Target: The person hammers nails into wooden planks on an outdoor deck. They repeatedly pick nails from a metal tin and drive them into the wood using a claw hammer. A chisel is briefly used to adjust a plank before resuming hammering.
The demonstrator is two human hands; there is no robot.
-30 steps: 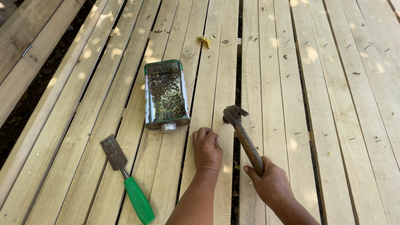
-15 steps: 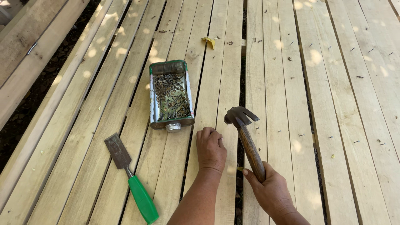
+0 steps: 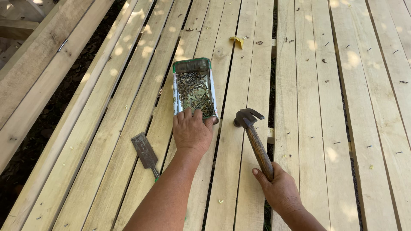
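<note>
My left hand (image 3: 191, 131) rests at the near end of a cut-open metal tin (image 3: 193, 88) full of nails, fingertips over its rim. My right hand (image 3: 280, 191) grips the wooden handle of a claw hammer (image 3: 253, 137), its dark metal head lying on a plank just right of the tin. Both sit on a deck of pale wooden planks (image 3: 308, 107).
A chisel (image 3: 145, 152) with a flat steel blade lies on the planks left of my left arm, its handle hidden by the arm. A yellow leaf (image 3: 236, 40) lies farther up. Dark gaps run between planks; bare ground shows at left beside loose boards (image 3: 38, 72).
My left hand moved forward from the plank to the near end of the nail tin. The hammer stays in my right hand, head low on the plank.
</note>
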